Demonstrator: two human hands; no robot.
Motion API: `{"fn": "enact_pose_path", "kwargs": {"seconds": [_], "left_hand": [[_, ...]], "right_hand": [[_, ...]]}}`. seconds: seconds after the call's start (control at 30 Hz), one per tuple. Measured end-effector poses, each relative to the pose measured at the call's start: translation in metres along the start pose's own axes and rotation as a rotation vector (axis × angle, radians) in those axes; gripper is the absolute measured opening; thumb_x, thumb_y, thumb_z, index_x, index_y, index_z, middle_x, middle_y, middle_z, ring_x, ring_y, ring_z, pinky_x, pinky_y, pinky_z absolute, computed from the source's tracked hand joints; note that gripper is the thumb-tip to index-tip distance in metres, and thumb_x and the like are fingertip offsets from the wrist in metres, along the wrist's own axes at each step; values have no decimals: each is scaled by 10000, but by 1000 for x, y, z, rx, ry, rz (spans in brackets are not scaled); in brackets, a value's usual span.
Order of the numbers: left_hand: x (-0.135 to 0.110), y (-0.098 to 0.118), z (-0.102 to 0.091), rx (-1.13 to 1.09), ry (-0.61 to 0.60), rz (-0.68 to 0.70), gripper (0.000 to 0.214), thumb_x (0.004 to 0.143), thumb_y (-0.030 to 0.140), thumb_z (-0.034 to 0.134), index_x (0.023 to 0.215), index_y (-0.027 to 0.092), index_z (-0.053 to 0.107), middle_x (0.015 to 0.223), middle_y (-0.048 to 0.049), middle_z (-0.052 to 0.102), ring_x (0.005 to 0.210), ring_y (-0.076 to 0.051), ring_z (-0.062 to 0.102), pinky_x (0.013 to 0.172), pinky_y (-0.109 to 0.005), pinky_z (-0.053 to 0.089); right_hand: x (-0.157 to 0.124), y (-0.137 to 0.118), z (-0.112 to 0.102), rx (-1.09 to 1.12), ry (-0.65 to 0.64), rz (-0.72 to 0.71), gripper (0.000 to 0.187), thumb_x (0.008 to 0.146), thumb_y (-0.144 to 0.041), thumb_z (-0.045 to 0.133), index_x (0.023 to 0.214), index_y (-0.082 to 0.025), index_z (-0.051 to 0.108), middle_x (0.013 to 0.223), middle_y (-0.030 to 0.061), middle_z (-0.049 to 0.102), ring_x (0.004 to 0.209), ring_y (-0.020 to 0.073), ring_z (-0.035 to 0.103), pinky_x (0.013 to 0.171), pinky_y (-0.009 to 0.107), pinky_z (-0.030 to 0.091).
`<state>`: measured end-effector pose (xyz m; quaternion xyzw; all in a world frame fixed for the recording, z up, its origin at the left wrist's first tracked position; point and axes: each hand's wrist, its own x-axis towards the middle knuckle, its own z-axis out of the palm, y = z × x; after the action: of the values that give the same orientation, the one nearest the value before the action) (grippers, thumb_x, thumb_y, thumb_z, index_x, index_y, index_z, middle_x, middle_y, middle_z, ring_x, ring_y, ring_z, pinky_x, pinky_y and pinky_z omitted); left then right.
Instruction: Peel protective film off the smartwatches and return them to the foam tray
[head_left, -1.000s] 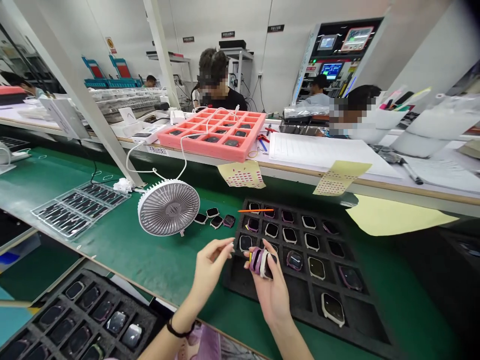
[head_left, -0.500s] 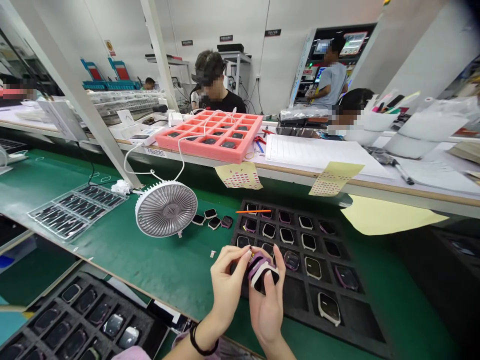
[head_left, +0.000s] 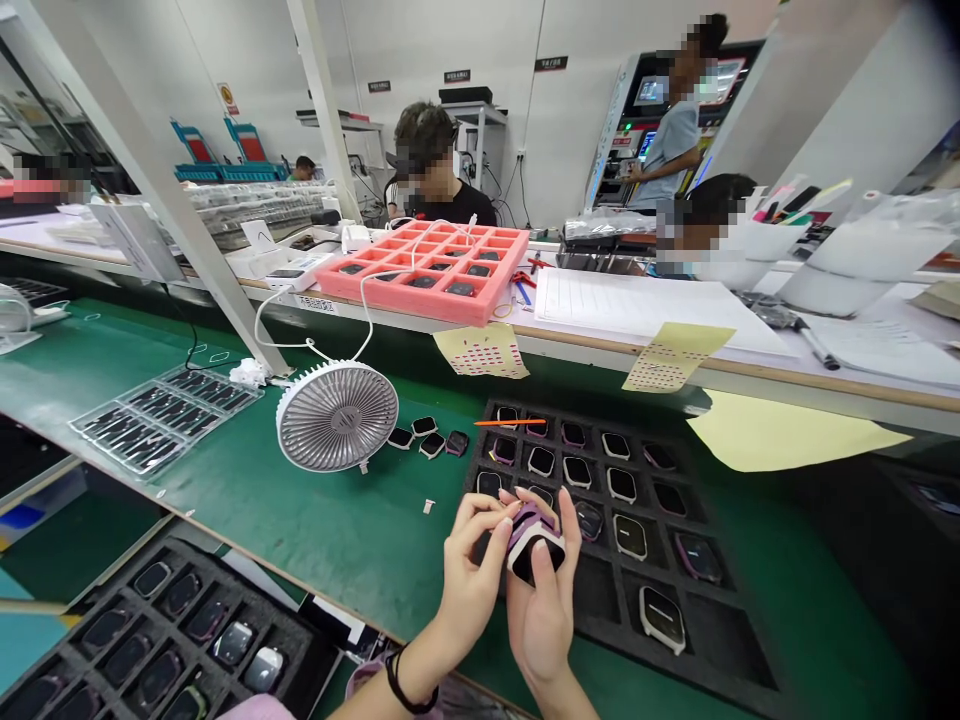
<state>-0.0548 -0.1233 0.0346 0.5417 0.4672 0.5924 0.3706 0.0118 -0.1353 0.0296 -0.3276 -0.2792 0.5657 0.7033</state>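
A stack of watches [head_left: 537, 552] was clasped in the right hand [head_left: 541, 615] over the black tray's [head_left: 731, 640] left side; the left hand [head_left: 474, 570] was nearly closed against it, its hold indiscernible. Green bench [head_left: 315, 530] was exposed toward the fan [head_left: 337, 415]. A Chinese shelf label [head_left: 316, 304] was blurred.

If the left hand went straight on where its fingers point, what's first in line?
Likely the watch stack in the right hand; the left hand appears right at its edge, though contact is unclear.

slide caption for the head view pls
Right hand holds stacked watch-shaped pieces by a black tray, left hand at their edge.
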Motion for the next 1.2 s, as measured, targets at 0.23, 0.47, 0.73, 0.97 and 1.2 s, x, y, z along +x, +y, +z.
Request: {"fn": "enact_pose_path", "kwargs": {"seconds": [0.23,0.47,0.73,0.97,1.2], "left_hand": [[13,-9,-24,117,-264,15,312,931,324,433,1105,197,658,1031,-81,545,1025,-186,528,928,-314,433],[34,-52,-90,833,-135,-159,282,841,297,551,1076,143,575,1058,-102,553,1006,-256,529,840,-387,472],[26,-72,-88,926,-131,-184,75,823,178,498,765,162,543,849,-78,580,824,-227,568,756,-367,480],[26,-58,-88,829,-184,-217,73,808,128,480,767,166,526,748,-34,595,658,-160,582,629,-273,473],[18,14,-37,256,-48,17,172,896,262,492,967,182,626,895,-48,596,812,-139,589,697,-236,497]], "right_hand": [[10,-3,-9,-49,-31,80,591,880,-371,546,1399,-398,265,1295,45,484,1202,243,487,991,468,391],[20,-6,-13,-106,-28,145,578,871,-406,563,1387,-387,301,1269,60,500,1085,235,553,862,390,460],[18,-6,-12,-71,-35,133,554,877,-380,562,1377,-372,324,1243,63,510,1043,224,568,832,378,468],[16,-6,-10,23,-38,101,509,890,-352,542,1362,-363,352,1215,67,526,1043,225,577,822,392,484],[11,-2,-1,91,-22,93,489,902,-366,519,1362,-347,356,1224,72,532,1116,235,550,904,447,464]]}}
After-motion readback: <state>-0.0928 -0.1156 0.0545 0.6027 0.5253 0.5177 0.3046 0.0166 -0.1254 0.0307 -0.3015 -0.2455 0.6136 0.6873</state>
